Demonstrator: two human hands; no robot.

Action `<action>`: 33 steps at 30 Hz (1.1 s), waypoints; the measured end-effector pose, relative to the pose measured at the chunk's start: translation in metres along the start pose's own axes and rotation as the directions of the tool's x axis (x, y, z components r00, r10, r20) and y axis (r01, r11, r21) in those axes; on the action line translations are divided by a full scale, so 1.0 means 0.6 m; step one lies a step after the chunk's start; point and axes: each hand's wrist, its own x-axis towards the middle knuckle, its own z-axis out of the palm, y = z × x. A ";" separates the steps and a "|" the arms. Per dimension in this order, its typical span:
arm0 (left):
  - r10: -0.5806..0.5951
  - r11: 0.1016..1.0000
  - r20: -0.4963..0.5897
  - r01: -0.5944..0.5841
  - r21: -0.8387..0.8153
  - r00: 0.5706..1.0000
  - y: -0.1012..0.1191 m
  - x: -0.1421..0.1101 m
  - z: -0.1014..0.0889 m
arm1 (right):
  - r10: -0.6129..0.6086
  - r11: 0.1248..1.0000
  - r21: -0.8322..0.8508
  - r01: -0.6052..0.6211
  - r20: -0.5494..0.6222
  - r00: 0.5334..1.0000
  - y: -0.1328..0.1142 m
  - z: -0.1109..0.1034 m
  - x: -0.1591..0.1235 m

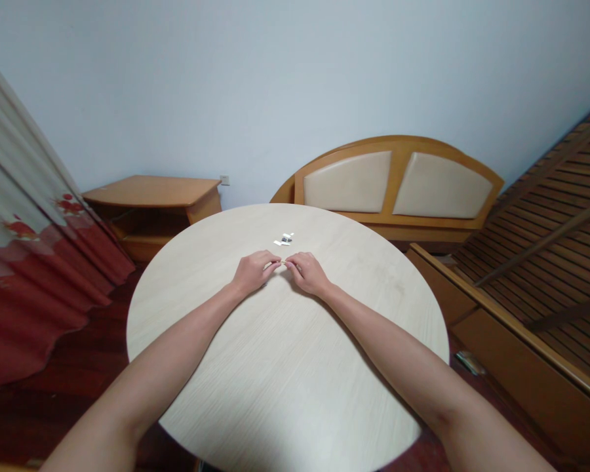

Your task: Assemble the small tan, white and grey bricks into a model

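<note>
Pale scrap [282, 263] pinching between fingertips above the desk [295, 373]

You are holding your left hand [252, 271] and right hand [309, 274] together near the desk's middle, both grips clenching the pale scrap, which is too small to identify. White and dark bits [284, 239] are lying just beyond your hands on the desk. Behind the desk, a padded wooden headboard [398, 183] is standing; to its right, a slatted bed frame [545, 229] is leaning.
</note>
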 end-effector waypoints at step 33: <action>-0.465 0.875 0.073 0.445 0.189 0.883 -0.031 0.000 -0.021 | 0.248 0.951 -0.239 -0.195 0.215 0.945 0.064 -0.003 0.071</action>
